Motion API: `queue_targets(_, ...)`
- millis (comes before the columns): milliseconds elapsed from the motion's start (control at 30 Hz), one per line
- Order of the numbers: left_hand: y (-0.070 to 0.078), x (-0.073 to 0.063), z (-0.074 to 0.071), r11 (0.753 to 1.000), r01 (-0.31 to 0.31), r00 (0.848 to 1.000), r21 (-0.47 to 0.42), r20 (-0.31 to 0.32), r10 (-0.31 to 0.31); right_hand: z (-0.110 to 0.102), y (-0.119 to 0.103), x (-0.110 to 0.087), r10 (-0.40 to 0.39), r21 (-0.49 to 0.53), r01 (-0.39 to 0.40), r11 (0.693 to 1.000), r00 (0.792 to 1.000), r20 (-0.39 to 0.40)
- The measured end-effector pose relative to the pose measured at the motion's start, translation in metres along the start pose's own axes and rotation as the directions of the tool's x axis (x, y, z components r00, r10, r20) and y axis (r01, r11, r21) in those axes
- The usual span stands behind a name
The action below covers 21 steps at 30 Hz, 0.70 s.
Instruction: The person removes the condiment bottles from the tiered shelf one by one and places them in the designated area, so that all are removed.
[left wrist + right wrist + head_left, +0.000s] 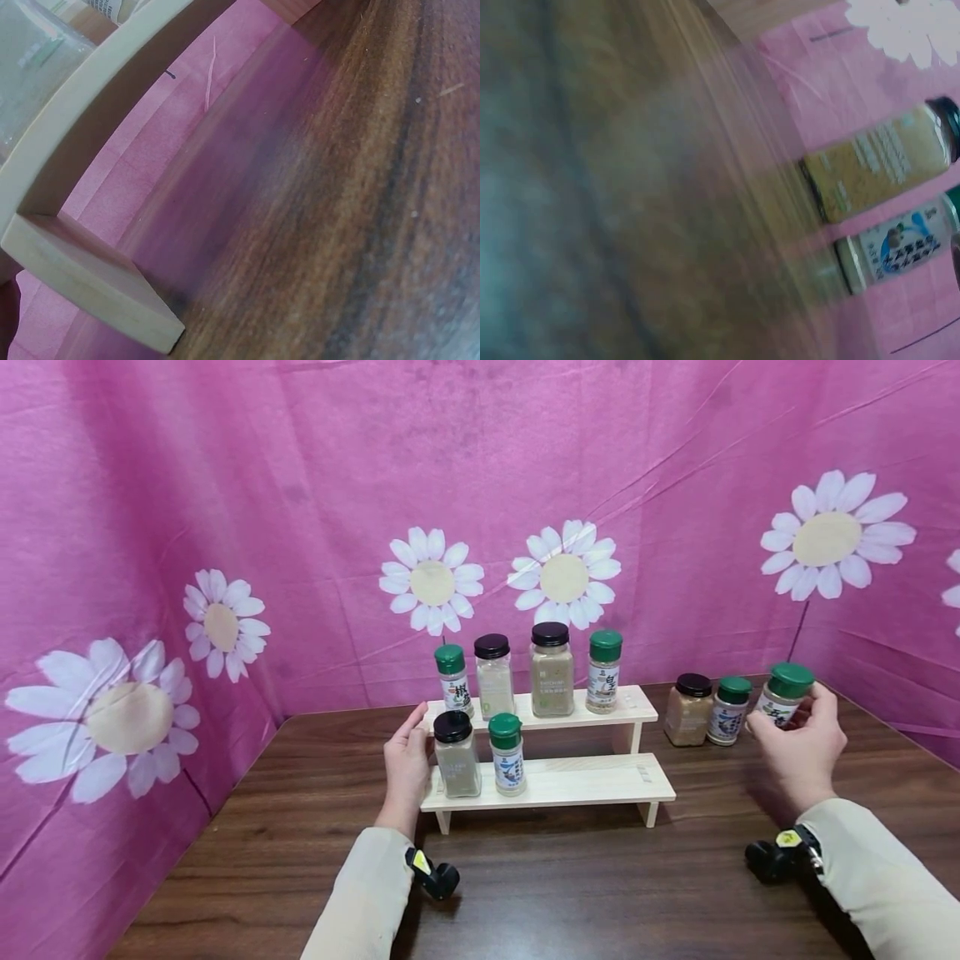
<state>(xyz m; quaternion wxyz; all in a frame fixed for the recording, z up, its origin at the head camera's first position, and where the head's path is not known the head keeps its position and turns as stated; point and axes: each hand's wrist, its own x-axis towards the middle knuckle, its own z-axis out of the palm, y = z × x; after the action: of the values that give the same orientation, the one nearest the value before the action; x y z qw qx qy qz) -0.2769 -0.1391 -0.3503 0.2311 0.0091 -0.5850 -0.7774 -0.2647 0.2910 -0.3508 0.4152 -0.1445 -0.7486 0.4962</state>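
Observation:
My right hand grips a green-capped spice jar with a white label, thumb on its near side and fingers round the right. Just left of it stand another green-capped jar and a black-lidded glass jar; both also show in the right wrist view. My left hand lies against the left end of a two-tier pale wooden rack, with its fingers extended toward the upper tier. In the left wrist view, the rack's leg stands close by and most of that hand is out of frame.
On the upper tier are two green-capped jars and two black-lidded jars. A black-lidded jar and a green-capped jar stand on the lower tier's left part. Pink cloth with daisies hangs behind the brown table.

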Motion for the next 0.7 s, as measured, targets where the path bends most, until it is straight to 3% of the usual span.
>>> queue_targets(233,-0.001,0.0,-0.001,1.0,-0.01,1.0,0.018,0.007,0.009,-0.002,0.007,0.008,0.095,-0.101,-0.09,0.991,0.994,0.055)
queue_targets(367,-0.001,0.0,0.0,1.0,-0.008,1.0,0.025,0.001,0.008,-0.002,0.013,0.014,0.115,-0.15,-0.101,0.984,0.99,0.085)
queue_targets(700,-0.001,0.0,0.0,1.0,-0.012,1.0,0.015,0.003,0.012,-0.002,0.023,0.025,0.045,-0.305,0.026,0.952,0.974,0.224)
